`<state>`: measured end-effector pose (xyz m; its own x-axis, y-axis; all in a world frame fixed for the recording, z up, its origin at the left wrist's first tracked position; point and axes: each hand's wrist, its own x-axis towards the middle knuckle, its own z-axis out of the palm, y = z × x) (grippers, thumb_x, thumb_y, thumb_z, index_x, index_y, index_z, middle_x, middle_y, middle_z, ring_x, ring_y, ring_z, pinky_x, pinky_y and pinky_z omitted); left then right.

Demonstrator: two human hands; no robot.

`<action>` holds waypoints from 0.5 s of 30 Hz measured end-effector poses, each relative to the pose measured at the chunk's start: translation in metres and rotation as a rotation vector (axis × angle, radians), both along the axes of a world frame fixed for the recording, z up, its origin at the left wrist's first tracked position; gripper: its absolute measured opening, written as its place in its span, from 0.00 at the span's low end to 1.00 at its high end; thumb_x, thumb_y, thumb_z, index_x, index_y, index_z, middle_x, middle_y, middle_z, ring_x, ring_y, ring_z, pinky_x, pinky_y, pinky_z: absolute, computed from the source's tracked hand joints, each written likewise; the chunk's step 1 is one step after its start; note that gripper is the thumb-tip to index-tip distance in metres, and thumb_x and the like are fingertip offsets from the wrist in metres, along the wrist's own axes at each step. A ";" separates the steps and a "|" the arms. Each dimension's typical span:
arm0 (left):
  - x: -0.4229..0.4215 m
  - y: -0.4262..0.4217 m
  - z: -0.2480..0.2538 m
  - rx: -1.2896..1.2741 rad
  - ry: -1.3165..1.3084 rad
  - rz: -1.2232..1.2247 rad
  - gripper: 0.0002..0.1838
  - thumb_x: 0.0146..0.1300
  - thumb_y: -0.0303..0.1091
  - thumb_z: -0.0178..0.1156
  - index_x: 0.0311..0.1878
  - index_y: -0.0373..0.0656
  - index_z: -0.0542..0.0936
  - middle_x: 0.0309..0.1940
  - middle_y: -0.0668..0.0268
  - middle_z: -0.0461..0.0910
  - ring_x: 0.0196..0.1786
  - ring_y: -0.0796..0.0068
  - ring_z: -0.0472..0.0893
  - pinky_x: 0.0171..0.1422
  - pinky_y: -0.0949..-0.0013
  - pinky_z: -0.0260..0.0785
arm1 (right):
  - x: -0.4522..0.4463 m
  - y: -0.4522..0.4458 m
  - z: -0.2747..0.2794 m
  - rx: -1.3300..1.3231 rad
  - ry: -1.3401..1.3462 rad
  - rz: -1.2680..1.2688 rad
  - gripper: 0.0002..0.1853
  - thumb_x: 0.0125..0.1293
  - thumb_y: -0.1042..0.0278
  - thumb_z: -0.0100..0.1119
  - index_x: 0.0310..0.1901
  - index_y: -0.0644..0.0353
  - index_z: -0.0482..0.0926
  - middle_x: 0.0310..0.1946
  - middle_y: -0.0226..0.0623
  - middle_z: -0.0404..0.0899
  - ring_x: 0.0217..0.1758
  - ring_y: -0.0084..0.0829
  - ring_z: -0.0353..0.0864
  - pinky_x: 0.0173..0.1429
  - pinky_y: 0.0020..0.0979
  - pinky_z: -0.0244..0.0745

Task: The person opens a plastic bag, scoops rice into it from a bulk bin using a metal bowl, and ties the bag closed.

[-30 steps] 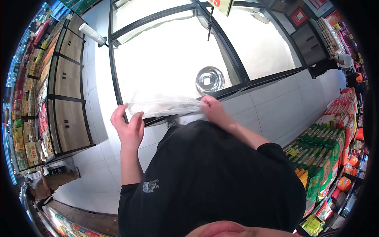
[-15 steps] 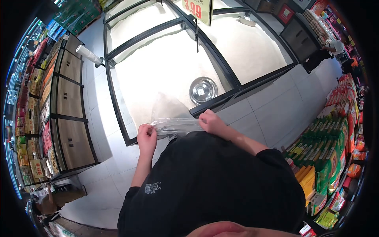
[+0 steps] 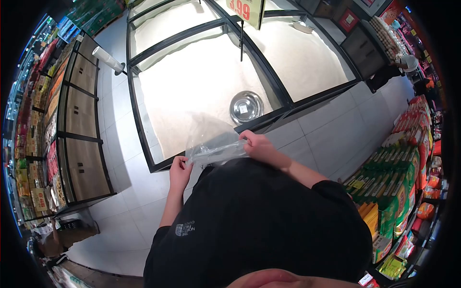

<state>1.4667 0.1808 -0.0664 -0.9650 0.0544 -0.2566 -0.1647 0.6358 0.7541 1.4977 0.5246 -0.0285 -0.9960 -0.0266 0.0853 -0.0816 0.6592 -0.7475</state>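
Note:
A clear plastic bag (image 3: 216, 146) is stretched between my two hands in front of my chest. My left hand (image 3: 180, 169) pinches one edge of it, while my right hand (image 3: 258, 145) grips the opposite edge. Past the bag lies a black-framed bin (image 3: 150, 161) filled with pale grain that looks like rice (image 3: 187, 81). On the grain near the bin's front right corner rests a shiny metal bowl (image 3: 247, 108) with a white label inside.
A roll of bags (image 3: 106, 59) stands at the bin's left side. Above the bins hangs a 3.99 price sign (image 3: 245, 10). Shelves of packets (image 3: 384, 192) flank me at right, and wooden-fronted cabinets (image 3: 81, 115) at left. Another person (image 3: 401, 67) is at the far right.
The bag has spread wider and its mouth edge sits a little lower between my hands. My left hand has dropped slightly. The view has shifted a little.

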 end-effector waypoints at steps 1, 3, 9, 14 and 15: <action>0.001 0.000 -0.003 0.094 0.009 0.011 0.10 0.63 0.29 0.70 0.43 0.41 0.80 0.27 0.71 0.75 0.33 0.80 0.75 0.39 0.72 0.70 | -0.004 0.001 0.006 -0.036 -0.072 0.026 0.06 0.65 0.74 0.61 0.43 0.57 0.79 0.21 0.36 0.74 0.25 0.35 0.78 0.34 0.35 0.75; 0.003 0.001 -0.007 0.282 0.029 0.035 0.10 0.65 0.31 0.71 0.43 0.41 0.80 0.28 0.74 0.75 0.33 0.82 0.74 0.39 0.73 0.70 | -0.011 -0.002 0.019 -0.116 -0.061 0.034 0.04 0.67 0.73 0.61 0.43 0.58 0.79 0.22 0.32 0.74 0.25 0.26 0.74 0.33 0.30 0.72; 0.005 -0.003 0.044 0.339 0.195 0.260 0.11 0.62 0.17 0.61 0.46 0.41 0.78 0.27 0.78 0.66 0.31 0.88 0.66 0.37 0.80 0.61 | -0.020 -0.007 0.119 -0.316 -0.223 0.153 0.05 0.71 0.68 0.63 0.42 0.59 0.81 0.28 0.21 0.78 0.31 0.14 0.70 0.37 0.21 0.70; 0.015 -0.015 0.029 0.455 0.185 0.277 0.11 0.64 0.19 0.64 0.47 0.41 0.77 0.28 0.79 0.66 0.32 0.89 0.65 0.37 0.81 0.59 | -0.020 -0.011 0.130 -0.191 -0.129 0.218 0.06 0.71 0.68 0.64 0.44 0.61 0.82 0.33 0.27 0.82 0.34 0.18 0.74 0.41 0.23 0.73; 0.017 -0.014 0.030 0.473 0.185 0.292 0.11 0.64 0.18 0.64 0.48 0.41 0.77 0.29 0.79 0.66 0.33 0.89 0.66 0.38 0.81 0.59 | -0.020 -0.010 0.127 -0.184 -0.082 0.194 0.06 0.71 0.68 0.64 0.44 0.61 0.82 0.34 0.28 0.82 0.35 0.19 0.75 0.42 0.24 0.74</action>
<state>1.4835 0.1668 -0.0366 -0.9837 -0.1528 -0.0948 -0.1209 0.1717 0.9777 1.4779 0.5142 0.0983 -0.9776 -0.2090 0.0253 -0.1270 0.4898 -0.8625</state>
